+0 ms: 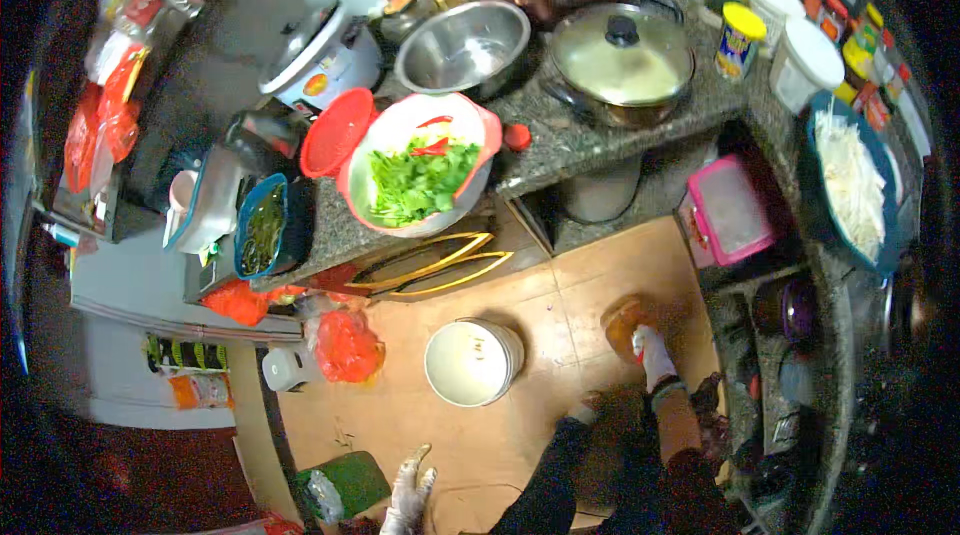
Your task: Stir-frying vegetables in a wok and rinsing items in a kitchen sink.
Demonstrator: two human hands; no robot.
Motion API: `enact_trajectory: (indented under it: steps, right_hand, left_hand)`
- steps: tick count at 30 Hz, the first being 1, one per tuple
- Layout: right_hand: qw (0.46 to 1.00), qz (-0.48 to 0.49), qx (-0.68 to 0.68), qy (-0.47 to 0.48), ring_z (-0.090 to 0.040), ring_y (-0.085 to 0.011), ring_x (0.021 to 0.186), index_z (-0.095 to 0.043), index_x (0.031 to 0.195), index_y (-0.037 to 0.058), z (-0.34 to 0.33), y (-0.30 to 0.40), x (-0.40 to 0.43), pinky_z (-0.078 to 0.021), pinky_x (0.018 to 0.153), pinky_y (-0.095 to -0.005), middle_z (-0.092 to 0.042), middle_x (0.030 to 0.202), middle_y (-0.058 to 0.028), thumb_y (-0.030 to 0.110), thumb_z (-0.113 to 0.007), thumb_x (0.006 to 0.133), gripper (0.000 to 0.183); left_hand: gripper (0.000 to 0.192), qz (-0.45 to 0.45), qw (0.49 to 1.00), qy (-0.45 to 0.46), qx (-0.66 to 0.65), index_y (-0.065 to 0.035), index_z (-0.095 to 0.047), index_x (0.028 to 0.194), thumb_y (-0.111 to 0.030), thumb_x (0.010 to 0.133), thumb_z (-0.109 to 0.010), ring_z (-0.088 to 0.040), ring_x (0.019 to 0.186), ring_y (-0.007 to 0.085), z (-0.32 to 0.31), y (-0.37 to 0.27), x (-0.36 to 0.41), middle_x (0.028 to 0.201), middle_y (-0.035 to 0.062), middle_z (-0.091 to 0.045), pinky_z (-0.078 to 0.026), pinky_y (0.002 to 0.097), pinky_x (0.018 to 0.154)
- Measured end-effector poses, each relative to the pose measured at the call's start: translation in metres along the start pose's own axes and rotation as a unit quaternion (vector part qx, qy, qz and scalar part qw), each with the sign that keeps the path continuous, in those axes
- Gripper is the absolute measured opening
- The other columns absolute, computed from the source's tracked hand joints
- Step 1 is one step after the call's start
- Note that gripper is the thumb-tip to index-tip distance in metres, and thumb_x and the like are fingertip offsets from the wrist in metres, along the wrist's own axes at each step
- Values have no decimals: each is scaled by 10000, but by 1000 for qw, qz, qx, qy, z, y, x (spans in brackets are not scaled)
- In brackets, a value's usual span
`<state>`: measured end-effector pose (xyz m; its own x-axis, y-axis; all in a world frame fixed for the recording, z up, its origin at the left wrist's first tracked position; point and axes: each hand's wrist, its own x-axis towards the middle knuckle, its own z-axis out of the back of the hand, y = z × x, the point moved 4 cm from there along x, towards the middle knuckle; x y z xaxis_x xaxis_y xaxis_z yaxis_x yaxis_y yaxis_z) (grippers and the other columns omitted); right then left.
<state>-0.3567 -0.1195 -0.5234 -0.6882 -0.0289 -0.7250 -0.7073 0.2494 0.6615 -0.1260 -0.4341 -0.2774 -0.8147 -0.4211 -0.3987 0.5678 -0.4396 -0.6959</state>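
Observation:
My left hand (409, 494), in a pale glove, is low in the picture, fingers apart and holding nothing. A green container (358, 486) is just left of it. My right hand (654, 359), also gloved, has its fingers closed at the lower edge of a brown rounded object (624, 325); the object is blurred, and a small red part shows at the fingers. Between the hands and farther forward, a white bucket (469, 364) stands upright on the tiled floor. Part of a dark-clothed leg (540, 482) shows between my hands.
The granite counter (525, 167) carries a bowl of chopped greens (427, 182), a steel bowl (465, 47) and a lidded pot (622, 59). A red plastic bag (349, 346) lies left of the bucket. Shelves with a pink-rimmed box (731, 209) bound the floor at right.

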Motion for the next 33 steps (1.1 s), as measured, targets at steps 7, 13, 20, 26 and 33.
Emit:
enact_trajectory:
  steps: [7, 13, 20, 26, 33]
  right_hand:
    - [996, 66, -61, -6, -459, -164, 593, -474, 681, 89, 17, -47, 45, -363, 561, -291, -456, 594, -34, 299, -418, 775, 236]
    - [972, 158, -172, -7, -481, -187, 627, -490, 712, 80, 24, -16, 27, -375, 595, -300, -484, 629, -53, 300, -428, 772, 237]
    - [907, 365, -206, -31, -506, -213, 666, -509, 747, 69, 66, 91, -212, -390, 634, -311, -518, 670, -76, 301, -438, 770, 244]
    - [772, 364, -117, -508, -524, -263, 799, -533, 856, 49, 115, 110, -551, -406, 717, -330, -558, 806, -103, 215, -481, 754, 201]
    - [373, 223, 93, -896, -554, -197, 736, -571, 824, 53, 52, -76, -803, -425, 686, -283, -574, 787, -103, 170, -531, 735, 153]
  left_hand:
    - [351, -37, 992, 41, 116, -26, -445, 1080, -90, 740, -499, -429, 1012, 225, -22, -46, 12, 1077, 124, -474, -319, 304, 867]
    - [341, -147, 966, 148, 155, -23, -452, 1071, -82, 739, -495, -442, 994, 228, -59, -99, 30, 1061, 126, -485, -326, 303, 861]
    - [329, -360, 846, 341, 198, -18, -459, 1060, -73, 738, -491, -458, 975, 231, -139, -218, -12, 1042, 129, -497, -333, 301, 853]
    - [127, -482, 671, 536, 173, 27, -556, 768, -31, 732, -448, -515, 650, 176, -220, -294, -111, 721, 121, -569, -414, 298, 628]
    - [221, -323, 358, 870, 104, 38, -543, 847, -128, 768, -422, -533, 761, 183, -238, -240, -392, 841, 116, -572, -403, 273, 720]
